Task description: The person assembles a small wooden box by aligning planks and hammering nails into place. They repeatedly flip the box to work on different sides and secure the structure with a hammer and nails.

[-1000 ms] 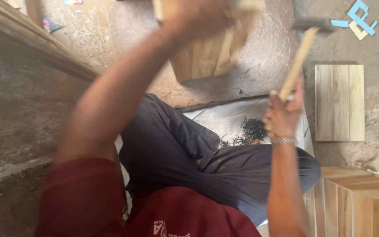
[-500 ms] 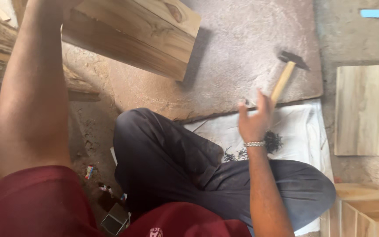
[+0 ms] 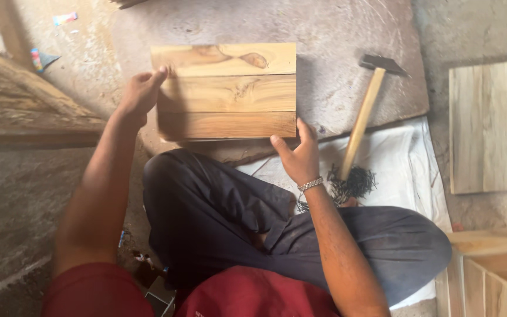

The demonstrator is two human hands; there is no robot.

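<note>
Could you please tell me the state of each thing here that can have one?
Rectangular three-plank wooden panel: flat, gripped at two edges.
Left hand: grasping panel's left edge.
Right hand: holding panel's lower right corner.
Wooden-handled hammer: lying unheld.
Dark nails: piled loose on white sheet.

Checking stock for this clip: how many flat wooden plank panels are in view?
2: one panel held between left hand and right hand; another panel on the floor at right. More may lie out of frame.
</note>
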